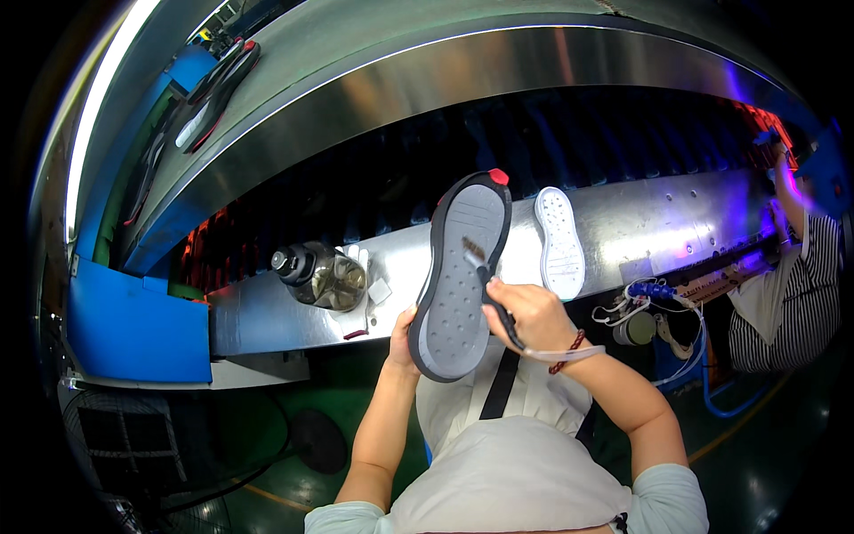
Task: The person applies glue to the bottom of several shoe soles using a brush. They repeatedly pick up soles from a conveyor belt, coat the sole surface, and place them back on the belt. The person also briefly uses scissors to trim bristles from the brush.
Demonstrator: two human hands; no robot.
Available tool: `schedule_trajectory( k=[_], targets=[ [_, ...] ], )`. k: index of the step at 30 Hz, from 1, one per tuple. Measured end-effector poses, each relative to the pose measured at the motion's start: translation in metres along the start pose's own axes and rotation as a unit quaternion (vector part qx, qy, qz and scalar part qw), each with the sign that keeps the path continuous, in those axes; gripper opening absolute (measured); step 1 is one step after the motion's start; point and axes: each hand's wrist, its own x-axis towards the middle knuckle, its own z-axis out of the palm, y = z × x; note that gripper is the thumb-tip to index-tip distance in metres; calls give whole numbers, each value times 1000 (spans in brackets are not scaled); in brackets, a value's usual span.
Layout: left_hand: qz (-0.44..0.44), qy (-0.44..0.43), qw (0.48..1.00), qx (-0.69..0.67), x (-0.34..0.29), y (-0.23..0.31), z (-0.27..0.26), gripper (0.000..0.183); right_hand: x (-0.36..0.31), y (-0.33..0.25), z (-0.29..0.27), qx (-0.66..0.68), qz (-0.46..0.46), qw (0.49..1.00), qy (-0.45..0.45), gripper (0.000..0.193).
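A grey shoe sole with a black rim and a red tip stands tilted up in front of me, its dimpled inner face toward me. My left hand grips its lower left edge, the fingers partly hidden behind it. My right hand is closed around the black handle of a brush. The brush's brown bristles lie against the upper middle of the sole's grey face. A thin clear tube runs from the handle past my right wrist. Just right of the sole, a white sole-shaped piece lies on the metal ledge.
A dark bottle lies on the ledge at left, beside a small white block. Above runs a conveyor belt carrying more soles. At right are a blue coiled hose and a co-worker in stripes. A fan stands lower left.
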Motion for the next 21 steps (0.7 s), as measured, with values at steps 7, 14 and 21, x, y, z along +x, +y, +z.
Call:
schedule_trajectory(
  k=[7,14,21],
  targets=[
    [4,4,1000,-9,-2,3,-12,44,-3,-6,-20,273,189,935,-122,22],
    [3,-42,999,7,-16,22,-16,47,-24,42,-55,738,370,560,68,26],
    [138,-122,968,168,-34,71,-5,50,-39,60,-74,690,392,522,314,20]
  ],
)
